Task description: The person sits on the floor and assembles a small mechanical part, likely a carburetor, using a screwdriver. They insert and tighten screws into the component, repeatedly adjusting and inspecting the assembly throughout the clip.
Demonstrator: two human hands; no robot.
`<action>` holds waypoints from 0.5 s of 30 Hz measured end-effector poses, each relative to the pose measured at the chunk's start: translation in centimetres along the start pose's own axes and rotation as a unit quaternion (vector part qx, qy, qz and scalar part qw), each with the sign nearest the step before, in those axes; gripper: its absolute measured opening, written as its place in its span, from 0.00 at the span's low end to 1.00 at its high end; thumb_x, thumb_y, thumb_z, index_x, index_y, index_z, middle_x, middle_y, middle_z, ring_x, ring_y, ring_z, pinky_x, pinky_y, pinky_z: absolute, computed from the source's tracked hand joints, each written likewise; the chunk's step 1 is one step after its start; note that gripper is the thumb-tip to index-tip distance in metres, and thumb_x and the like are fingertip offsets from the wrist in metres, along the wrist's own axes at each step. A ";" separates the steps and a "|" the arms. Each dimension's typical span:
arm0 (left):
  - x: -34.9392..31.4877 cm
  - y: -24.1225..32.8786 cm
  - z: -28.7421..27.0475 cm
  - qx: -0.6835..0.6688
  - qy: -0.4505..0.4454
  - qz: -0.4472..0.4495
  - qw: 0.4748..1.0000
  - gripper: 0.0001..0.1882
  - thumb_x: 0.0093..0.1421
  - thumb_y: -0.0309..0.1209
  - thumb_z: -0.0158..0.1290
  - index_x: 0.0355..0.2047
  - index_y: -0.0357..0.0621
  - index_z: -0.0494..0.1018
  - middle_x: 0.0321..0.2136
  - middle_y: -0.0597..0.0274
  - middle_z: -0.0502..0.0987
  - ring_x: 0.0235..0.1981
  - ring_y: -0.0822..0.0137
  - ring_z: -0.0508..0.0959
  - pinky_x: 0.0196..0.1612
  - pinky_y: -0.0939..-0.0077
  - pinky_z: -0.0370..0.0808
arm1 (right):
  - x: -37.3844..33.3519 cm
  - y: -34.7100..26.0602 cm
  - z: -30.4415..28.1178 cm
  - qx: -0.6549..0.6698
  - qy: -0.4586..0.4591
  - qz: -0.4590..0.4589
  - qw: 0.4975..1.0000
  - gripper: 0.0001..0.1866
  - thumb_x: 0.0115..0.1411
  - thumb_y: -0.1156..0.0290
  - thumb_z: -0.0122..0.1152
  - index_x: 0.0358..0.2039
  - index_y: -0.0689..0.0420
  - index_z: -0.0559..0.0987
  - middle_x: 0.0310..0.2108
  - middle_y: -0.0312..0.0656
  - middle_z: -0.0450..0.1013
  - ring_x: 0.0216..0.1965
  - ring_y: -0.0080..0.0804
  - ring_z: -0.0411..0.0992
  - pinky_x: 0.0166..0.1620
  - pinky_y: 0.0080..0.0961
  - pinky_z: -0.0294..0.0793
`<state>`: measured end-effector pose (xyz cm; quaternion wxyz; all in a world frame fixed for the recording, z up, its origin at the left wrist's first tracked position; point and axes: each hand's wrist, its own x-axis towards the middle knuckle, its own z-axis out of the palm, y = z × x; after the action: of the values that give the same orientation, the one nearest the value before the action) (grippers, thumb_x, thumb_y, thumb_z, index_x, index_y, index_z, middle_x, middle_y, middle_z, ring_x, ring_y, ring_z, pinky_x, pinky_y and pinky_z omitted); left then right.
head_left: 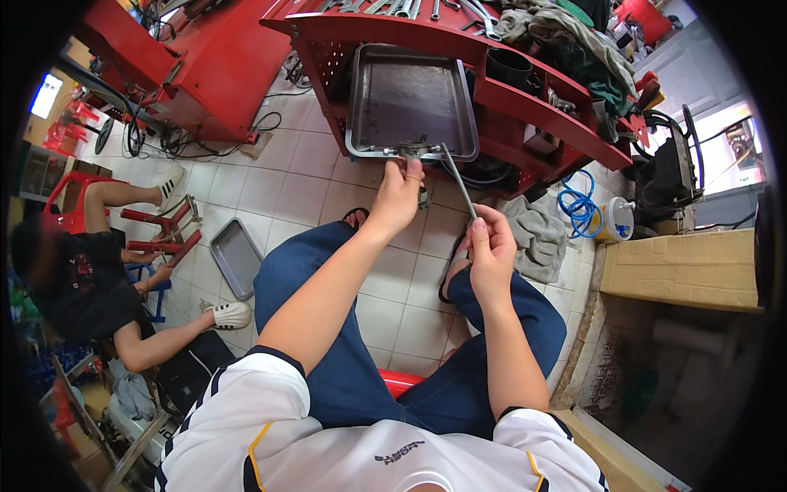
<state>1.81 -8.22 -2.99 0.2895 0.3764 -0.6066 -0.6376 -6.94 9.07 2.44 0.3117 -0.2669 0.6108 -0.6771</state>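
My left hand is closed round a small dark metal part, held up at the near edge of a grey metal tray. Its exact kind is too small to make out. In my right hand is a long thin metal rod, gripped by its lower end. The rod slants up and to the left, its tip beside the metal part; whether they touch I cannot tell. The tray sits in a red workbench, with a few small dark bits near its front rim.
Wrenches lie on the bench top. A grey cloth, a coiled blue hose and a white-and-yellow bucket are at the right. At the left, another person sits holding a red metal frame, near a second tray.
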 end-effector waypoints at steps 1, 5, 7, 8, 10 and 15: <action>-0.2 0.4 0.1 0.090 0.018 0.103 0.990 0.24 0.71 0.46 0.48 0.54 0.37 0.62 0.47 0.50 0.75 0.48 0.57 0.77 0.51 0.62 0.73 | 0.0 0.0 -0.5 -0.013 0.013 -0.011 1.000 0.13 0.71 0.70 0.53 0.52 0.61 0.74 0.28 0.31 0.70 0.27 0.15 0.64 0.31 0.14 0.63; -0.2 2.7 -1.1 0.231 -0.031 0.337 0.912 0.32 0.60 0.29 0.63 0.60 0.40 0.59 0.51 0.46 0.71 0.55 0.45 0.73 0.58 0.56 0.69 | -0.9 -2.2 -1.7 0.047 0.044 -0.046 0.997 0.13 0.71 0.72 0.53 0.52 0.63 0.74 0.33 0.41 0.77 0.27 0.18 0.70 0.32 0.15 0.69; 0.1 3.7 -1.5 0.248 -0.037 0.378 0.891 0.31 0.60 0.28 0.63 0.59 0.42 0.61 0.50 0.48 0.74 0.52 0.49 0.76 0.54 0.63 0.73 | -1.5 -3.9 -1.0 0.082 0.077 -0.115 0.987 0.13 0.70 0.73 0.53 0.52 0.64 0.74 0.35 0.47 0.79 0.27 0.21 0.73 0.32 0.17 0.72; -0.3 4.2 -1.5 0.224 -0.045 0.351 0.908 0.30 0.60 0.28 0.63 0.59 0.42 0.62 0.52 0.49 0.74 0.52 0.49 0.76 0.55 0.61 0.74 | -2.1 -4.6 -0.8 0.040 0.086 -0.159 0.983 0.13 0.71 0.71 0.53 0.50 0.66 0.74 0.36 0.50 0.79 0.29 0.26 0.76 0.32 0.20 0.75; -0.4 4.9 -1.9 0.195 -0.045 0.356 0.913 0.29 0.60 0.29 0.64 0.58 0.42 0.63 0.53 0.50 0.74 0.55 0.49 0.76 0.58 0.61 0.73 | -2.8 -5.2 -0.6 0.000 0.073 -0.254 0.964 0.14 0.71 0.68 0.54 0.49 0.67 0.75 0.34 0.50 0.79 0.28 0.28 0.77 0.31 0.22 0.76; -0.4 5.2 -1.9 0.141 -0.080 0.382 0.910 0.28 0.57 0.20 0.60 0.57 0.44 0.65 0.56 0.52 0.75 0.63 0.50 0.71 0.63 0.60 0.70 | -2.0 -6.7 0.0 -0.116 0.033 -0.426 0.897 0.13 0.72 0.67 0.54 0.44 0.67 0.77 0.28 0.47 0.79 0.25 0.30 0.76 0.31 0.23 0.77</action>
<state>3.12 -9.44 2.29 0.4052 0.1004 -0.8088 -0.4142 -6.30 10.99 9.15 -0.0605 -0.5132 0.5230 -0.6778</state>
